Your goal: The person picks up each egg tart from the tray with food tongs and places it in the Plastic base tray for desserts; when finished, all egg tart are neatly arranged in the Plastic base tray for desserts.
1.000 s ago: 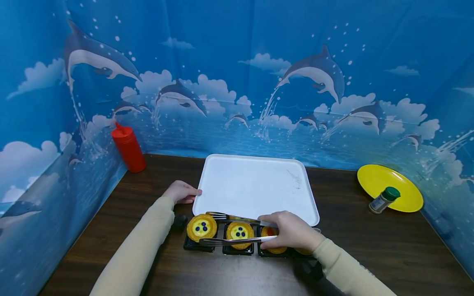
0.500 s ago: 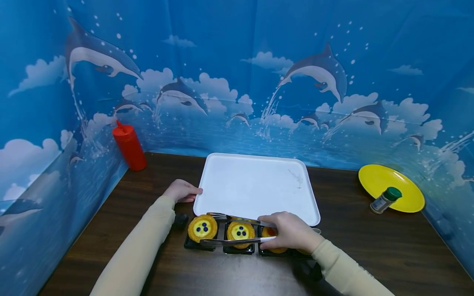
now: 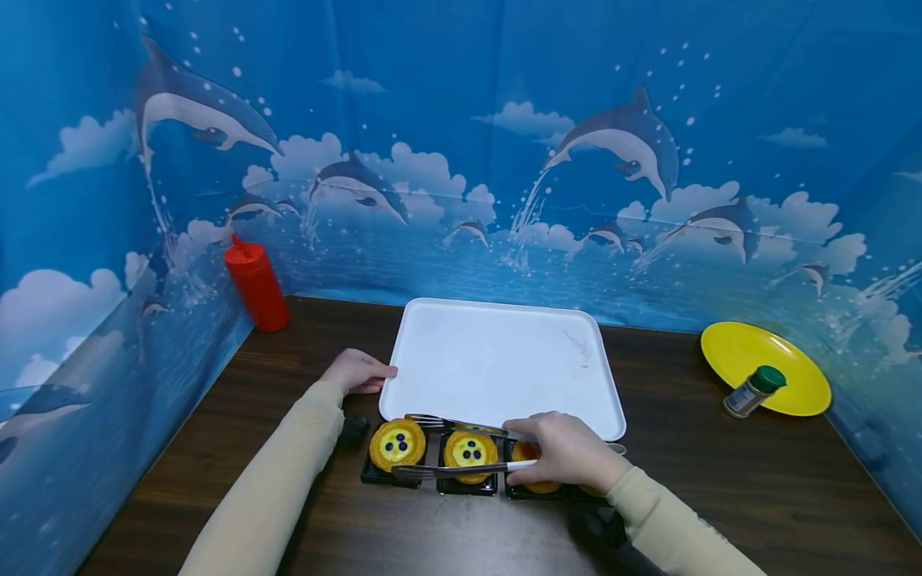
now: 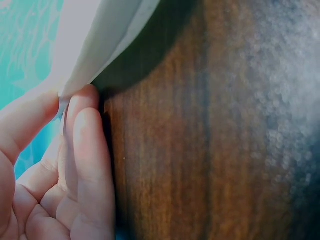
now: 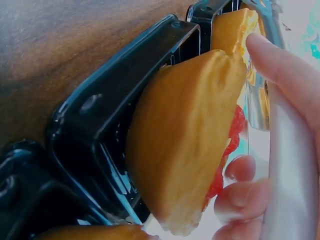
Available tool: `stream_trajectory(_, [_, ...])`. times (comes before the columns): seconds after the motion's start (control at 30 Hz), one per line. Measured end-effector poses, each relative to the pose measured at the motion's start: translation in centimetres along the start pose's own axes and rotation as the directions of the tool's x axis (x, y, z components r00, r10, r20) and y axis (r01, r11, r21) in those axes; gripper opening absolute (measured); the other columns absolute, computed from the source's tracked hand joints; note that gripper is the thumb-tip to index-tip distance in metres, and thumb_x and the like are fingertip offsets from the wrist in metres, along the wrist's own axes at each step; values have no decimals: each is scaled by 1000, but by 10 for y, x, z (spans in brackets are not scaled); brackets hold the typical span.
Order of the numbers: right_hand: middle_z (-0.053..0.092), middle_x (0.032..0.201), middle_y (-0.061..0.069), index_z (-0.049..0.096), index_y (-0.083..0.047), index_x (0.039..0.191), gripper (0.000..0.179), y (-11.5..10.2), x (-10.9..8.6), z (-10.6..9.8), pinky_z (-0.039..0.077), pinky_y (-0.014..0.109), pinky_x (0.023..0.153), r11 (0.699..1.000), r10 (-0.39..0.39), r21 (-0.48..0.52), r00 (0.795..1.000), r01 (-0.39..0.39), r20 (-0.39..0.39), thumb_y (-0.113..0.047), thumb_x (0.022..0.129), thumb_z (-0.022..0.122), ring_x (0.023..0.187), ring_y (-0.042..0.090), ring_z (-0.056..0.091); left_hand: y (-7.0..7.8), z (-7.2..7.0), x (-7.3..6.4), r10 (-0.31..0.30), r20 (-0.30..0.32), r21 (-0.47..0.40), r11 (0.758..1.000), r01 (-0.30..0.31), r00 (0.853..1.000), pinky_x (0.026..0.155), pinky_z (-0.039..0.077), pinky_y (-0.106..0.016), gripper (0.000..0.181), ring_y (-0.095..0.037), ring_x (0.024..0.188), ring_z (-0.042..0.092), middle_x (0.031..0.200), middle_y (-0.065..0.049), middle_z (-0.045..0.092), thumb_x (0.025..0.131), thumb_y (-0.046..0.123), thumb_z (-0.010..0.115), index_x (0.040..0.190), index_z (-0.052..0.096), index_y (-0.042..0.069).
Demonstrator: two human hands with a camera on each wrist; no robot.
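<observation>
My left hand (image 3: 353, 370) pinches the left rim of a white tray (image 3: 504, 360). In the left wrist view the thumb lies above the tray rim (image 4: 100, 50) and the fingers sit under it. My right hand (image 3: 562, 448) holds tongs (image 3: 464, 470) with metal arms spread over the row of tarts. One tart with blueberries (image 3: 471, 452) lies between the arms; another blueberry tart (image 3: 398, 445) is by the tips. A red-berry tart (image 5: 180, 140) is under the right hand, in a black holder (image 5: 115, 95). Contact between tongs and tarts cannot be told.
A fourth tart (image 3: 592, 490) is mostly hidden by the right wrist. At the back left stands a red squeeze bottle (image 3: 257, 288). On the right, a green-capped shaker (image 3: 752, 392) leans on a yellow plate (image 3: 735, 344). A dolphin-print cloth (image 3: 461, 200) encloses the table.
The head view has shifted very slightly. Both hands, the tongs, the tray and the tarts keep their places relative to each other.
</observation>
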State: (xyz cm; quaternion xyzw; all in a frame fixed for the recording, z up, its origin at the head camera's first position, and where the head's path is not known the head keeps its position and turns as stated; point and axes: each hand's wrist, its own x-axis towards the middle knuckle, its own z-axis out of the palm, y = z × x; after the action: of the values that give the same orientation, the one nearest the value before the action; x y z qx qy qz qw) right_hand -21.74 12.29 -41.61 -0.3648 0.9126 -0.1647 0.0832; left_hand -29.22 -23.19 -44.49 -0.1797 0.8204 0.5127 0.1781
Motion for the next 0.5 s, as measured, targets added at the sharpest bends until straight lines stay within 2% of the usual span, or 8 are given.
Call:
stream_trajectory(0.33, [65,86,-9,64,-12,122,65,-3,3,-2,39,22,56,1000,2,-8,1000,-2,8,-48,71,79,66,6,46,0,1,-1,6,-4,-7,1000,-6,1000,64,53,-18,34,-10,60,62,78,-7,66,85,24,72,106,66,-3])
stream_trajectory(0.5, [65,89,-9,63,-12,123,66,-3,3,-1,40,22,57,1000,11,-4,1000,-11,16,-49,70,79,67,7,47,0,1,-1,5,-4,-7,1000,-5,1000,64,53,-18,34,-10,59,62,77,-6,66,85,24,73,105,67,-3])
